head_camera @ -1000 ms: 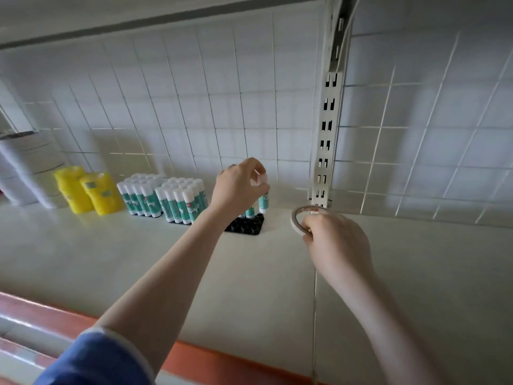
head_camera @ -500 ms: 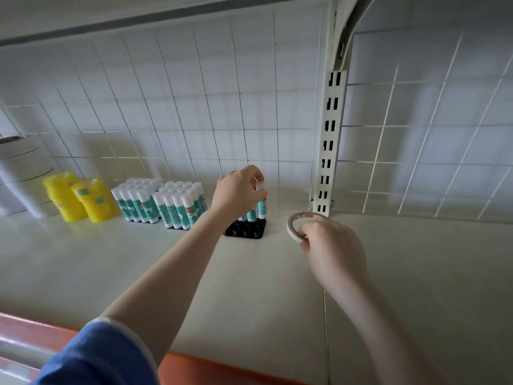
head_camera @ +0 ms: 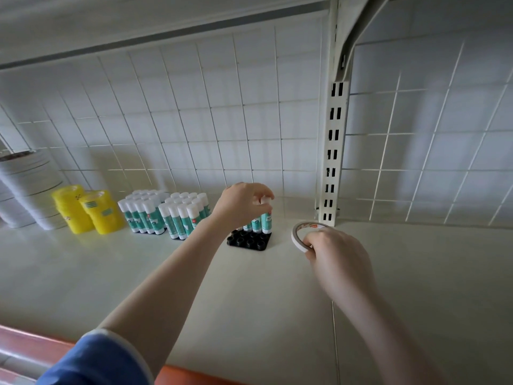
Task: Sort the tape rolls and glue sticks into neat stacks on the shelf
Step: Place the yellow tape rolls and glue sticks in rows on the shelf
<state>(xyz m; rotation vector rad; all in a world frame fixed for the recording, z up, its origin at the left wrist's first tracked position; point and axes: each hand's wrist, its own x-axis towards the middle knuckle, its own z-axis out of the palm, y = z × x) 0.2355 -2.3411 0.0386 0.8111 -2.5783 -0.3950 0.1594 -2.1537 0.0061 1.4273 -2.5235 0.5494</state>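
My left hand (head_camera: 241, 204) pinches the white cap of a teal glue stick (head_camera: 267, 218) that stands in the back right corner of a black holder tray (head_camera: 248, 241). A few more glue sticks stand beside it in the tray's back row, partly hidden by my hand. My right hand (head_camera: 336, 255) grips a thin white tape roll (head_camera: 301, 232), held on edge just above the shelf, right of the tray. Two full packs of glue sticks (head_camera: 166, 211) stand to the left.
Yellow tape rolls (head_camera: 88, 209) are stacked left of the glue packs, with tall stacks of white tape rolls (head_camera: 26, 190) at the far left. A slotted metal upright (head_camera: 331, 162) rises behind the right hand. A wire grid backs the pale shelf (head_camera: 166, 287); its front edge is orange.
The left hand has lowered the glue stick down into the tray's back right corner. The right hand with the tape roll has stayed in nearly the same spot.
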